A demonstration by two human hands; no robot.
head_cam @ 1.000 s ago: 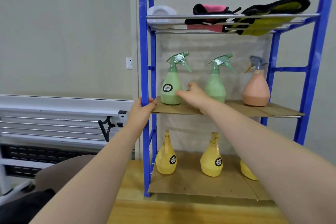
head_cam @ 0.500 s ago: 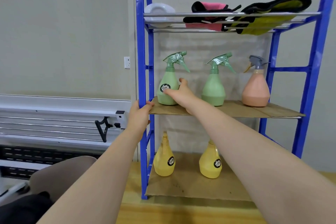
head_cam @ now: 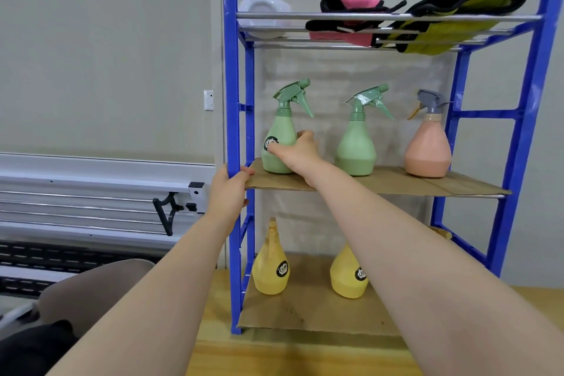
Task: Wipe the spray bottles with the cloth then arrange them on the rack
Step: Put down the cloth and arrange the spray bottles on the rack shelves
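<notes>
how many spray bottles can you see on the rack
5: left green bottle in the right hand, second green bottle, pink bottle, two yellow bottles below. The forearm may hide another.

Blue rack (head_cam: 233, 119) on wooden surface (head_cam: 299, 357); cardboard liner (head_cam: 396, 185) on mid shelf, second liner (head_cam: 305, 311) on bottom shelf.

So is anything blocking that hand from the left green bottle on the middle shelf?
No. The right hand already grips the left green bottle; nothing lies between them. The second green bottle stands apart to its right. The left hand holds the rack.
</notes>
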